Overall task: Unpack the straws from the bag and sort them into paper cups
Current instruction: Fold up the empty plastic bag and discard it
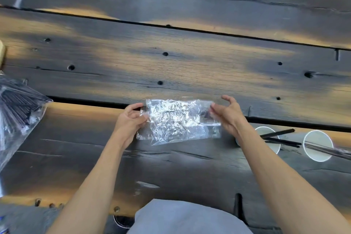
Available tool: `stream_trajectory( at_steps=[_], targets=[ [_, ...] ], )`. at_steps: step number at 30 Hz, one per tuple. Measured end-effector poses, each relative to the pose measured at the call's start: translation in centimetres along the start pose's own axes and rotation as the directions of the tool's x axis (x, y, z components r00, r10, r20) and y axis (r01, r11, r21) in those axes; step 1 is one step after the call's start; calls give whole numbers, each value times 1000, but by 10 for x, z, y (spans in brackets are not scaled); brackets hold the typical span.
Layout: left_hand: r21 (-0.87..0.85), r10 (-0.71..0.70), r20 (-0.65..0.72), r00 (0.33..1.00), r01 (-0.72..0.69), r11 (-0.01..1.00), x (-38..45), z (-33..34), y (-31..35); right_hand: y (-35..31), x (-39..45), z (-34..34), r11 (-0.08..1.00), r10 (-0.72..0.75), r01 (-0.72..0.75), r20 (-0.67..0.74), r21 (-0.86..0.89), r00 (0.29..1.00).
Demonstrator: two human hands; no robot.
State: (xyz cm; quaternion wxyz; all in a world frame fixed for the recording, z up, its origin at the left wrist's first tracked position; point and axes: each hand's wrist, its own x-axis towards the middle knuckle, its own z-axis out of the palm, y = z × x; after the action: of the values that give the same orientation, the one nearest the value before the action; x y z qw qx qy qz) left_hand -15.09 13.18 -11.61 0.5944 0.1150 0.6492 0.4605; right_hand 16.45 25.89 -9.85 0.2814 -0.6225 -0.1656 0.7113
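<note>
Hands stretch a crinkled clear plastic bag [178, 120] over the plank table [190, 59]: left hand [131, 119] fingers pinch its edge, right hand [228, 114] thumb and fingertips grip the other end, remaining fingers spread.

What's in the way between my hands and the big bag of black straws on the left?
Nothing visible on the dark wooden table. But both hands, left and right, hold a crumpled clear plastic bag, so neither is free to reach the bag of black straws.

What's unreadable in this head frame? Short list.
- Near paper cup: head view, right forearm hides its left side.
- Straws in the far paper cup: cut off by the right edge.
- Bag of straws: cut by the left edge; count unreadable.
- Clear bag between both hands: crumpled, glare; contents unclear.
</note>
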Motion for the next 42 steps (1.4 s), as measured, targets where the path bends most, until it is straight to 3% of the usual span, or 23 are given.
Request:
stream_trajectory(
  at_steps=[2, 4, 8, 11, 13, 18, 24, 26, 27, 29, 31, 33, 34, 37, 39, 42],
  targets=[
    [-91, -7, -97, 995, -1, 996, 3, 4, 1, -2, 0, 2, 997, 72, -72, 65, 10, 995],
    [-147, -26, -163, 986, 2, 989, 6, 10, 2, 0, -2, 2, 976, 155, -129, 145, -175, 977],
    [-166, -89, -190, 978, 58, 984, 13, 19, 3, 4, 7, 5, 958, 40, -39, -2, -284, 999],
    [17, -110, -151, 982, 114, 993, 16, 24, -1, 3, 10, 11, 948, -39, 9, -86, -318, 996],
    [185, -99, -181, 978, 133, 974, 16, 26, -6, 3, 14, 15, 897, -91, 26, -126, -442, 988],
    [338, -46, -277, 960, 142, 930, 16, 31, -16, 8, 20, 20, 618, -316, 71, -164, -783, 935],
    [529, 119, -390, 913, 116, 841, 18, 44, -13, 14, 28, 25, 544, -359, 66, -161, -836, 919],
    [677, 274, -388, 880, 71, 732, 17, 48, -14, 16, 30, 25, 541, -361, 61, -167, -839, 917],
    [784, 383, -330, 863, 25, 620, 16, 50, -16, 17, 32, 26, 543, -364, 64, -165, -837, 917],
    [941, 556, -59, 829, -139, 308, 13, 56, -21, 17, 34, 26, 548, -364, 63, -170, -834, 916],
    [944, 538, 281, 795, -331, -4, 16, 60, -29, 17, 36, 26, 558, -340, 60, -162, -828, 926],
    [907, 378, 420, 825, -391, -157, 20, 63, -35, 19, 35, 27, 551, -328, 56, -155, -833, 932],
    [909, 317, 415, 853, -381, -166, 23, 62, -38, 20, 34, 29, 480, -382, 61, -145, -875, 913],
    [933, 270, 359, 894, -337, -124, 30, 61, -44, 25, 32, 41, -47, -622, 86, 96, -995, 777],
    [934, 270, 356, 895, -330, -138, 32, 62, -43, 28, 30, 57, -316, -548, 208, 356, -926, 757],
    [938, 284, 340, 897, -302, -170, 35, 65, -37, 37, 33, 76, -522, -235, 456, 635, -721, 736]
  ],
)
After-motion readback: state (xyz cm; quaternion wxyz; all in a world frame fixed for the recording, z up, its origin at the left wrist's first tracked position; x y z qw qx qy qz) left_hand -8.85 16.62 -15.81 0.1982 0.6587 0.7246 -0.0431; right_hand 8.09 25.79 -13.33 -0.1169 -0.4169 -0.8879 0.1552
